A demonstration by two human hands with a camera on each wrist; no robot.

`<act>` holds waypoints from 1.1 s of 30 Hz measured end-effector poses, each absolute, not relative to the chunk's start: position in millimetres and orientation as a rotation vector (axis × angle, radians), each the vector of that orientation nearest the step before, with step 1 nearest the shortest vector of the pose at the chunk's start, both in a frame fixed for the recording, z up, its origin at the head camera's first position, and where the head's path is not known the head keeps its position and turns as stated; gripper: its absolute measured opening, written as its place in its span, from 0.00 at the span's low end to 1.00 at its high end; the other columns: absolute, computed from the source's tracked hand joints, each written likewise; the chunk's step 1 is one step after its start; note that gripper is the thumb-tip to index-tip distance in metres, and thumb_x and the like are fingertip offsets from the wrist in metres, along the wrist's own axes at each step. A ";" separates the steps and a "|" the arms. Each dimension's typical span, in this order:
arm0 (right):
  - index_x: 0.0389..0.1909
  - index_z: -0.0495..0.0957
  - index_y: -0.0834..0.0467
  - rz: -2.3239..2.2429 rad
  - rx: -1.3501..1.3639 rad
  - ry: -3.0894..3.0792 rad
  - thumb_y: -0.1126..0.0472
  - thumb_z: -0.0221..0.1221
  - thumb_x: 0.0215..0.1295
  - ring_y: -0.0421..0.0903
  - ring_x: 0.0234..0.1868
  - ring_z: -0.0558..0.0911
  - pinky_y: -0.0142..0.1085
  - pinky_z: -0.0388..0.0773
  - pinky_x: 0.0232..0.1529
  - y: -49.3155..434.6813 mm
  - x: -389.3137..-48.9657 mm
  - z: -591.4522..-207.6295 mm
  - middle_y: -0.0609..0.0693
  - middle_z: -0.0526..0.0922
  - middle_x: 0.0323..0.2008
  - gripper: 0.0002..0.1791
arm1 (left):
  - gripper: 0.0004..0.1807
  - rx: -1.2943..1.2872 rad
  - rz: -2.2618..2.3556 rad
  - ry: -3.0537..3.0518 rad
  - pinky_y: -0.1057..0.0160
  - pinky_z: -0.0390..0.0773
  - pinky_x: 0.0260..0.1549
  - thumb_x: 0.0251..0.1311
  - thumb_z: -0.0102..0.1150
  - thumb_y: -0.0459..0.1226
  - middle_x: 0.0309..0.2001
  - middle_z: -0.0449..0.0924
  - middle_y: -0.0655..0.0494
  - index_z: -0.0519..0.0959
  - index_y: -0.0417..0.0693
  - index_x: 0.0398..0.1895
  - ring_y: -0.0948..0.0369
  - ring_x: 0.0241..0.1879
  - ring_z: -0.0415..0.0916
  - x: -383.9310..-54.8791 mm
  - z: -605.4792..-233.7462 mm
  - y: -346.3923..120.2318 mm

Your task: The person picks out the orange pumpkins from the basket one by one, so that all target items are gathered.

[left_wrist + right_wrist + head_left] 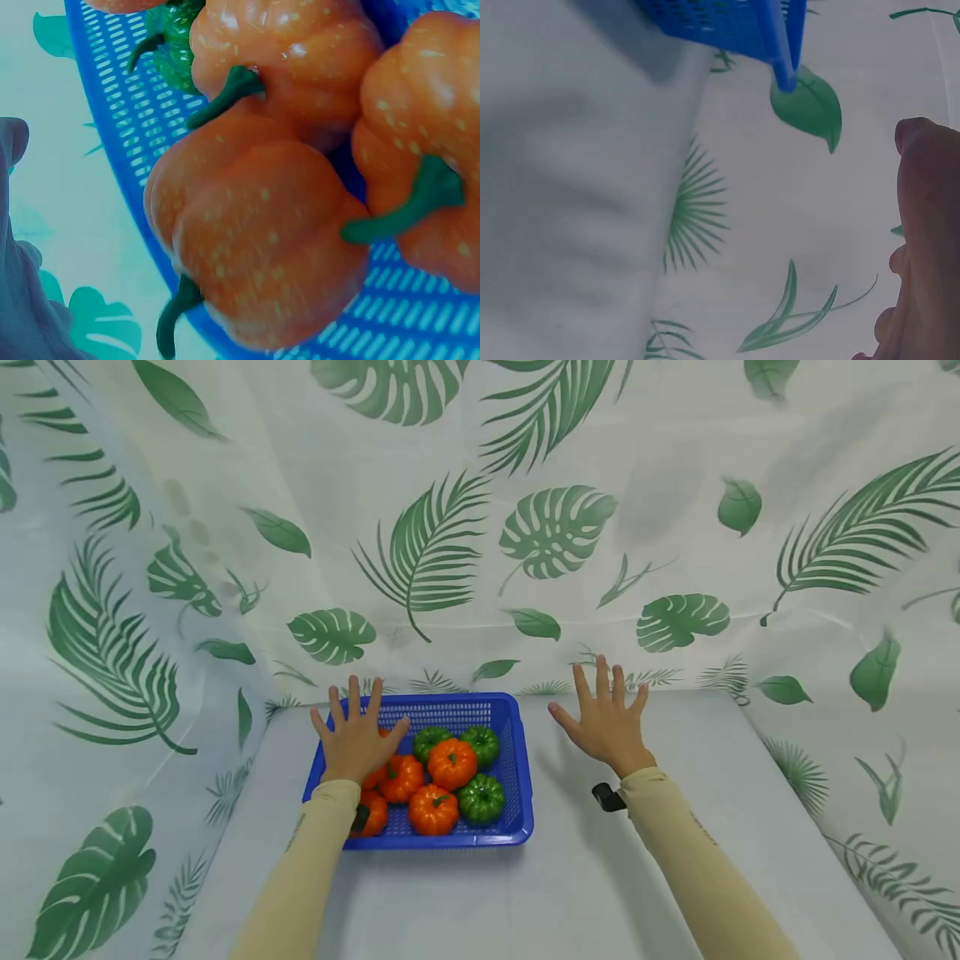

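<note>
A blue plastic basket (pixel 522 777) with perforated walls holds several small pumpkins, some orange (pixel 432 810) and some green (pixel 482 799). Above the basket's left part my left hand (pixel 352 743) is spread with fingers straight, hiding part of the orange pumpkins beneath. Close under that wrist, the left wrist view shows an orange pumpkin (pixel 259 225) with a curved green stem. My right hand (pixel 606 727) is also spread, over the white table to the right of the basket, holding nothing. Its edge (pixel 934 225) shows at the right of the right wrist view, apart from the basket.
The white table (pixel 465 902) reaches back to a hanging sheet (pixel 450 660) printed with green leaves, which also covers both sides. Black wrist cameras (pixel 608 797) sit under the beige sleeves (pixel 690 852).
</note>
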State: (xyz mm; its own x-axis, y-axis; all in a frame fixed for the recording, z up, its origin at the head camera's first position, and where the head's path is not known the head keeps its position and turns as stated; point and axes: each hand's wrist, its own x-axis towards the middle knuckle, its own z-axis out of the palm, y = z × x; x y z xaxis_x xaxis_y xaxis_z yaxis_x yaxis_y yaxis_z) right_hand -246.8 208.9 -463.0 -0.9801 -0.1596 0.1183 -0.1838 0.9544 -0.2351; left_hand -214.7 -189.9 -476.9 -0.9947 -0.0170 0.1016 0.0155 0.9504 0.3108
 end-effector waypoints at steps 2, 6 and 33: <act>0.87 0.48 0.59 0.391 0.272 -3.013 0.30 0.48 0.78 0.74 0.83 0.38 0.80 0.27 0.70 205.5 -247.1 -463.5 0.69 0.35 0.85 0.51 | 0.51 0.002 -0.497 -3.001 0.21 0.25 0.70 0.74 0.48 0.67 0.87 0.32 0.38 0.45 0.55 0.90 0.33 0.83 0.23 -208.6 -474.2 -192.4; 0.88 0.44 0.58 0.550 0.311 -3.047 0.29 0.47 0.79 0.73 0.83 0.36 0.80 0.26 0.70 197.8 -245.7 -464.9 0.67 0.32 0.85 0.52 | 0.53 -0.010 -0.575 -2.991 0.18 0.24 0.68 0.73 0.48 0.69 0.87 0.31 0.37 0.42 0.56 0.90 0.31 0.82 0.24 -192.8 -475.0 -201.9; 0.88 0.50 0.52 1.338 1.038 -3.003 0.47 0.70 0.70 0.64 0.83 0.54 0.69 0.55 0.76 115.9 -237.6 -469.5 0.56 0.48 0.86 0.54 | 0.68 0.135 -0.907 -3.111 0.25 0.30 0.74 0.66 0.62 0.68 0.86 0.31 0.34 0.36 0.35 0.87 0.35 0.83 0.38 -83.8 -528.2 -267.0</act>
